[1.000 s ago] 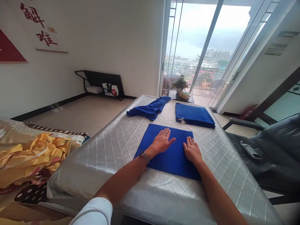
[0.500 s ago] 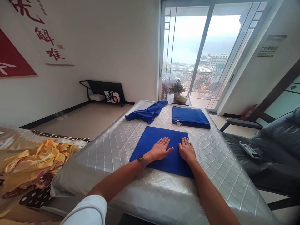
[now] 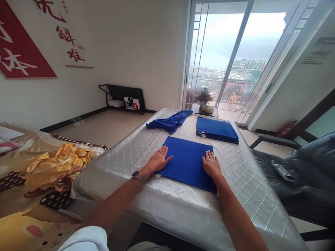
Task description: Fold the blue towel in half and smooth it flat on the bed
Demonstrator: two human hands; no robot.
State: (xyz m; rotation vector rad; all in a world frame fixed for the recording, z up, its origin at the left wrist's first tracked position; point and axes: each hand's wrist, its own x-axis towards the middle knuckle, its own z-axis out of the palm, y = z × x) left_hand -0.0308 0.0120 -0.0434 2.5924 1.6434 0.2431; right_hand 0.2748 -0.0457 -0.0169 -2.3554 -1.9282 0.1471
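Observation:
A folded blue cloth (image 3: 187, 160) lies flat on the silver quilted table cover (image 3: 125, 153), with a small white tag showing at its near left corner. My left hand (image 3: 159, 159) rests open on the cloth's left edge, palm down with the thumb pointing inward. On the right edge my right hand (image 3: 211, 164) lies flat too, fingers stretched forward. Behind it to the right sits a neat stack of folded blue cloth (image 3: 217, 129) with a white tag. A crumpled blue cloth (image 3: 170, 122) lies behind to the left.
To the left is a bed with a yellow garment (image 3: 61, 162) on patterned bedding. A black leather armchair (image 3: 272, 167) holding a white remote-like device (image 3: 284, 172) stands on the right. Past the table's far end, a potted plant (image 3: 204, 96) stands before the sliding glass door.
My left hand has slid left from the middle of the folded cloth to its left edge. My right hand stays near the right edge. The camera view has shifted somewhat left.

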